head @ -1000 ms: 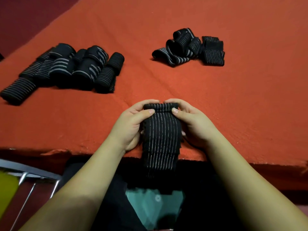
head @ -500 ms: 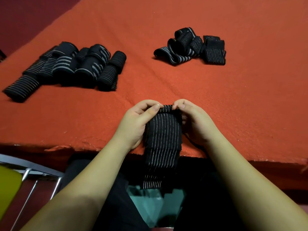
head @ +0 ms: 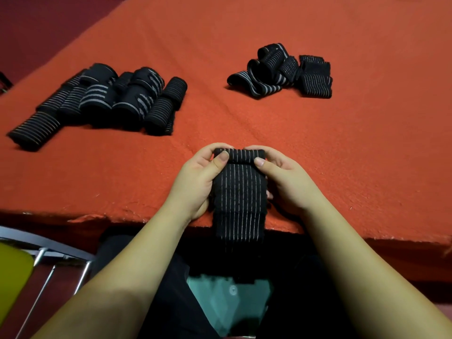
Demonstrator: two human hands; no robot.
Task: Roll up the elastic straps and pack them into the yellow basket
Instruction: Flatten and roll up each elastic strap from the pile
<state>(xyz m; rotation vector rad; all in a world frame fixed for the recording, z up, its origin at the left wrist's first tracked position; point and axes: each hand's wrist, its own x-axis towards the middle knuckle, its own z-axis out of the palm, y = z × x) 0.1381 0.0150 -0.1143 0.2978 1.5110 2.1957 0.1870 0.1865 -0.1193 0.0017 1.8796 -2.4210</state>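
The orange cloth-covered table [head: 318, 167] carries two dark groups: a row of finished rolls [head: 102, 101] at the far left and a loose heap of unrolled straps [head: 283, 69] at the far right, well apart from each other. Near the front edge, between both hands, lies the strap being rolled [head: 239, 192], its tail hanging over the edge toward the person's lap. Compared with a second ago the rolled end has grown from a thin first fold into a small, clear cylinder, so the rolling is under way but most of the length is still flat. The left hand [head: 195, 182] and the right hand [head: 288, 184] each pinch one end of that roll, thumbs on top, fingers curled behind it. A yellow shape [head: 12, 277] at the lower left may be the basket; too little shows to tell. No brand, label or writing can be read anywhere.
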